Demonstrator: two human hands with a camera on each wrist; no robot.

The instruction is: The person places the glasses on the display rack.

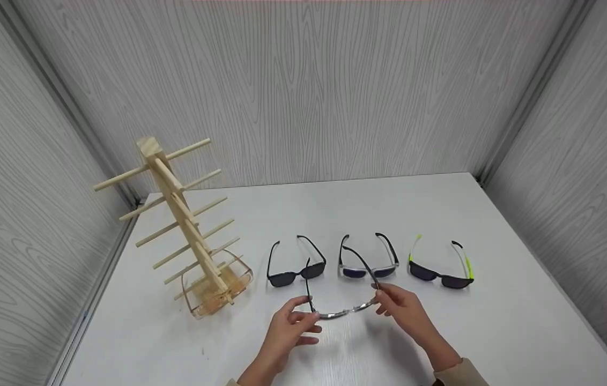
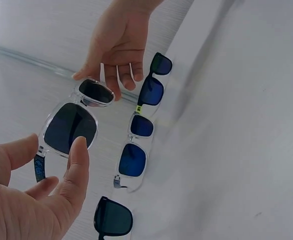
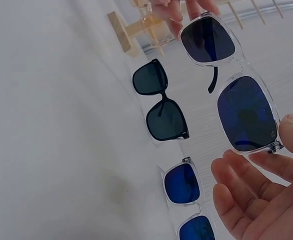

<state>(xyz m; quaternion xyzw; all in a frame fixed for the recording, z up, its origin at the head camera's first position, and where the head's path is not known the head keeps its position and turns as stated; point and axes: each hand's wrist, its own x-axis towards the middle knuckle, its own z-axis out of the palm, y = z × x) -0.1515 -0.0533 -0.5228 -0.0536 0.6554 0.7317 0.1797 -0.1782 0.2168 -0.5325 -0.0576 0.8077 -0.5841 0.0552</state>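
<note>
Held sunglasses (image 2: 71,127): clear frame, dark lenses, temples unfolded. They are off the table (image 1: 518,327), in front of the other pairs, carried between both hands. The temples point toward the rear wall (image 1: 303,91); in the head view they overlap the black pair (image 1: 283,279) and the clear pair (image 1: 354,273).

Left hand (image 1: 290,329): thumb and fingers pinch the left end of the held sunglasses, near the hinge. Right hand (image 1: 402,311): thumb and forefinger pinch the right end, at the hinge; its remaining fingers are apart and slightly bent below the frame.

Three pairs sit in a row on the table, temples unfolded and pointing rearward. From left: the black pair, the clear pair with blue lenses, and the yellow pair (image 1: 453,282), dark at the front with yellow temples. The three stand apart from one another.

Rack (image 1: 191,228): wooden post with pegs, at the left of the table. Orange glasses (image 1: 212,306), see-through, lie around its foot; whether a peg supports them cannot be determined.
</note>
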